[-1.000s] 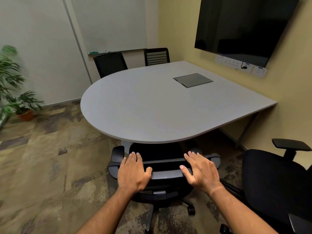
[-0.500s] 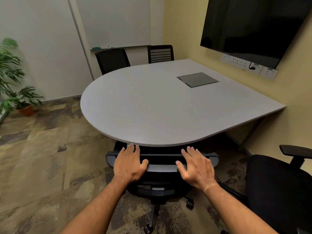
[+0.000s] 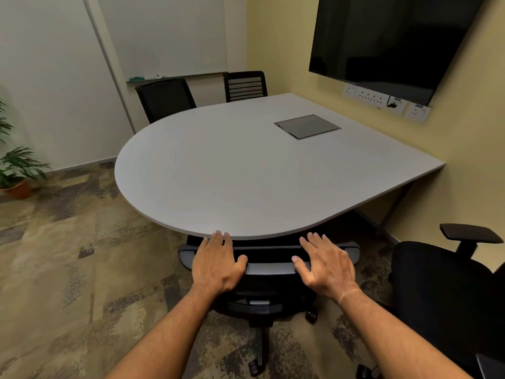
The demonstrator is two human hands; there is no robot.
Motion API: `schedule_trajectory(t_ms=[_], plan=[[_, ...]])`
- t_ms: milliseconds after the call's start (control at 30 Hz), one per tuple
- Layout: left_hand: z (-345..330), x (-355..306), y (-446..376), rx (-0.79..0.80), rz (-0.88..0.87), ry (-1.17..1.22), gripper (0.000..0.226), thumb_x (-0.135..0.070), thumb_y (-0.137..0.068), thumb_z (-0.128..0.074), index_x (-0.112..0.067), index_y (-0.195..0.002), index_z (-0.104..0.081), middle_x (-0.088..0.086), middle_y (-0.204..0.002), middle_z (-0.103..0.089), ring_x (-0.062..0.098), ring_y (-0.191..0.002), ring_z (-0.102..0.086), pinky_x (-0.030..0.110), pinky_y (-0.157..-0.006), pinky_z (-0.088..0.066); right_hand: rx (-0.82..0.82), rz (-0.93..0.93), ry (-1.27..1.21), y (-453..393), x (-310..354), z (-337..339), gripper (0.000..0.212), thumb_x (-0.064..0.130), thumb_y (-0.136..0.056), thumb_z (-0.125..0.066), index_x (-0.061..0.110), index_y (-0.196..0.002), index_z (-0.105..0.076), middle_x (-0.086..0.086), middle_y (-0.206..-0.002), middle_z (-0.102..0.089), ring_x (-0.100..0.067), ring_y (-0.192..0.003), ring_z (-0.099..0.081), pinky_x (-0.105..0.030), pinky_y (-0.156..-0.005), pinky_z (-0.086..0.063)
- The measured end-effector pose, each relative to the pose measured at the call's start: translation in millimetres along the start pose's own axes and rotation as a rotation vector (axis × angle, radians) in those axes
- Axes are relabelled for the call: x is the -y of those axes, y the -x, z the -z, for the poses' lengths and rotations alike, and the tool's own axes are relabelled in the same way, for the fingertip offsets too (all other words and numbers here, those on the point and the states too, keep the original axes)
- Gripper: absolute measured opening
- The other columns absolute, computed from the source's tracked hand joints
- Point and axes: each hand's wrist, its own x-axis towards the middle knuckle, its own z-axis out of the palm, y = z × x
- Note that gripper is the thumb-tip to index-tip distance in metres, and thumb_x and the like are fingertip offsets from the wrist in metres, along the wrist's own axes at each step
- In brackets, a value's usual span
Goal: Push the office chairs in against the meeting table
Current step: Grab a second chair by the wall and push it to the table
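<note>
A black office chair [image 3: 269, 266] with a grey top rail stands right in front of me, its seat hidden under the rounded edge of the grey meeting table [image 3: 246, 170]. My left hand [image 3: 217, 262] lies flat on the left part of the backrest top, fingers straight and reaching the table edge, thumb along the rail. My right hand [image 3: 326, 265] lies flat on the right part in the same way. A second black chair [image 3: 448, 291] with a raised armrest stands apart from the table at the right.
Two more black chairs, a mesh-backed chair [image 3: 165, 99] and a slatted chair [image 3: 245, 86], sit at the table's far side. A wall screen [image 3: 390, 39] and sockets [image 3: 382, 101] are on the right wall. A potted plant [image 3: 16, 170] stands at the left. Patterned carpet [image 3: 68, 269] lies open to the left.
Both hands have pushed the near chair forward; its seat and armrests have slid under the table and the backrest top has come up to the table edge.
</note>
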Motion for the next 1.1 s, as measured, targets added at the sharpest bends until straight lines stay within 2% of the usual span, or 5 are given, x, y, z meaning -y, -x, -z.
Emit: schedule_trajectory(t_ms=[233, 467, 833, 1100], plan=[[-3, -20, -12, 0.022, 0.038, 0.000, 0.079, -0.054, -0.092, -0.025, -0.002, -0.153, -0.022, 0.019, -0.160, -0.024, 0.025, -0.150, -0.017, 0.040, -0.124, -0.013, 0.015, 0.001, -0.016, -12, -23, 1, 0.080, 0.063, -0.084, -0.024, 0.010, -0.135, -0.056, -0.014, -0.140, -0.055, -0.028, -0.133, -0.048, -0.038, -0.115, -0.033], [-13, -71, -22, -0.010, 0.094, 0.022, 0.080, -0.053, -0.091, -0.025, -0.003, -0.154, -0.020, 0.018, -0.161, -0.022, 0.025, -0.150, -0.016, 0.040, -0.124, -0.013, 0.025, 0.065, -0.003, -29, -80, 4, 0.075, 0.061, -0.085, -0.028, 0.010, -0.131, -0.060, -0.014, -0.136, -0.059, -0.026, -0.129, -0.052, -0.036, -0.112, -0.033], [-21, -151, -50, -0.049, 0.234, 0.030, 0.079, -0.053, -0.092, -0.029, -0.004, -0.153, -0.022, 0.018, -0.161, -0.023, 0.025, -0.149, -0.019, 0.039, -0.123, -0.014, 0.072, 0.205, -0.006, -70, -168, 9, 0.081, 0.066, -0.085, -0.019, 0.016, -0.142, -0.048, -0.008, -0.148, -0.047, -0.026, -0.139, -0.039, -0.040, -0.112, -0.037], [-25, -190, -81, -0.042, 0.286, 0.036, 0.080, -0.053, -0.092, -0.028, -0.004, -0.154, -0.021, 0.018, -0.161, -0.021, 0.025, -0.150, -0.016, 0.039, -0.124, -0.011, 0.061, 0.251, -0.014, -104, -213, 9, 0.084, 0.066, -0.084, -0.018, 0.014, -0.141, -0.049, -0.009, -0.147, -0.048, -0.026, -0.139, -0.040, -0.037, -0.114, -0.033]])
